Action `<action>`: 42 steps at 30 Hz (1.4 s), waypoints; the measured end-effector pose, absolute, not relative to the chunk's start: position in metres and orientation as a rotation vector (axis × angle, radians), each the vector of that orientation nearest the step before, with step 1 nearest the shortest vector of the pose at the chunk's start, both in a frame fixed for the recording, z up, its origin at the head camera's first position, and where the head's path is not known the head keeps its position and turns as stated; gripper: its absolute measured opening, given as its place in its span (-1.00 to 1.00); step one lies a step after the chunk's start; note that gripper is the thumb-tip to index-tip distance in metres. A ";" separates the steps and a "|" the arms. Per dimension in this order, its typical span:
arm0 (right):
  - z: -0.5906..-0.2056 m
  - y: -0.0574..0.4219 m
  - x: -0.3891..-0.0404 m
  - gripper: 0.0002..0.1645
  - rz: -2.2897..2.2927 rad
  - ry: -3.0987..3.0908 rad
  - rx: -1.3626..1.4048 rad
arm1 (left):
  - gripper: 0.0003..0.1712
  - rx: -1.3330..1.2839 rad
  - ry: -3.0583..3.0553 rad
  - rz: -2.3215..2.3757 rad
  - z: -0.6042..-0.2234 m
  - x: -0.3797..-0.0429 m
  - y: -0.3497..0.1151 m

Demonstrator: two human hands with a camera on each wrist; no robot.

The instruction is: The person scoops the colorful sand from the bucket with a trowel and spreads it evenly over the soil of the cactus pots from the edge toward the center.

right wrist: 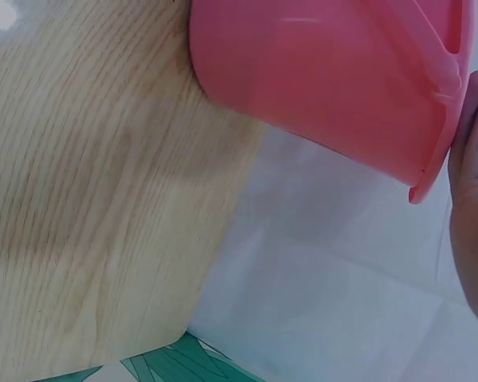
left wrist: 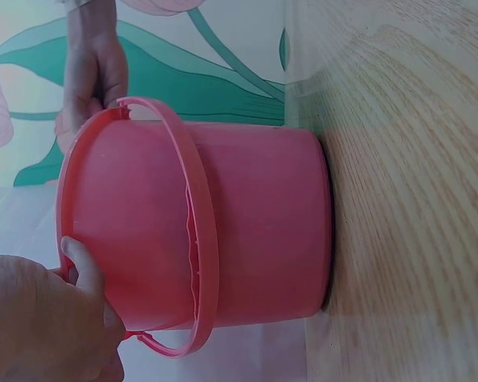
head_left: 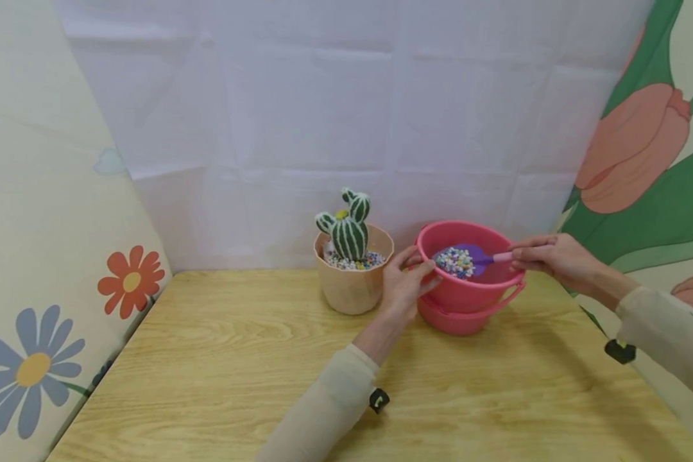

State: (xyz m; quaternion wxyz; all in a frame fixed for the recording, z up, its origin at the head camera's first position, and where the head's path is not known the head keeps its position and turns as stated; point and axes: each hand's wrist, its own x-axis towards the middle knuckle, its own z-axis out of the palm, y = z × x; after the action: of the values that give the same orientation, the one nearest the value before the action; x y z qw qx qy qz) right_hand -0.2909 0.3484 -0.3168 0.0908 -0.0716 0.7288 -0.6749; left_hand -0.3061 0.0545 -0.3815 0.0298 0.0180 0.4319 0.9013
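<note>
A pink bucket (head_left: 468, 296) with its handle hanging down stands on the table. My left hand (head_left: 403, 287) grips its rim on the left side; in the left wrist view the thumb of that hand (left wrist: 44, 314) lies against the outer wall. Between thumb and fingers, my right hand (head_left: 560, 258) holds a small toy shovel (head_left: 482, 261) by its pink grip. The purple blade is inside the bucket's mouth, with small multicoloured pebbles (head_left: 455, 262) heaped at it. In the right wrist view the right hand (right wrist: 474, 183) shows beside the bucket's rim (right wrist: 442, 159).
Just left of the bucket stands a peach faceted pot (head_left: 351, 289) with a knitted cactus (head_left: 349, 237) set in coloured pebbles. Both stand near the back of the wooden table (head_left: 237, 372), before a white cloth (head_left: 300, 128). Flower-patterned cloth (head_left: 11, 212) hangs at the sides.
</note>
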 end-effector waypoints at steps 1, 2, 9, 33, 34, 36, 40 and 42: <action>-0.317 0.349 -0.291 -0.58 -2.012 2.162 -0.208 | -0.34 0.055 1.333 2.779 -0.381 -0.306 0.054; -0.318 0.349 -0.291 -0.59 -2.019 2.157 -0.203 | -0.33 0.054 1.336 2.776 -0.381 -0.306 0.054; -0.320 0.353 -0.290 -0.75 -2.128 2.038 -0.179 | -0.34 0.029 1.353 2.760 -0.382 -0.306 0.053; -0.313 0.354 -0.276 -0.72 -2.252 1.816 -0.218 | -0.51 0.237 1.570 2.604 -0.371 -0.297 0.014; -0.312 0.353 -0.275 -0.72 -2.253 1.810 -0.220 | -0.53 0.254 1.598 2.596 -0.371 -0.296 0.011; -0.311 0.353 -0.275 -0.72 -2.253 1.811 -0.226 | -0.57 0.291 1.654 2.576 -0.371 -0.295 0.004; -0.309 0.350 -0.275 -0.72 -2.249 1.811 -0.235 | -0.65 0.361 1.792 2.520 -0.369 -0.289 -0.010; -0.307 0.349 -0.274 -0.71 -2.253 1.796 -0.235 | -0.67 0.404 1.899 2.480 -0.367 -0.286 -0.018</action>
State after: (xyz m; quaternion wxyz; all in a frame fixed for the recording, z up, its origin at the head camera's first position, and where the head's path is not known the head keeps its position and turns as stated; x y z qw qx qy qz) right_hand -0.2744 0.3489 -0.3068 0.1249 -0.0808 0.6163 -0.7733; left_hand -0.2861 -0.0181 -0.3671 -0.0041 0.1282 0.6028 0.7875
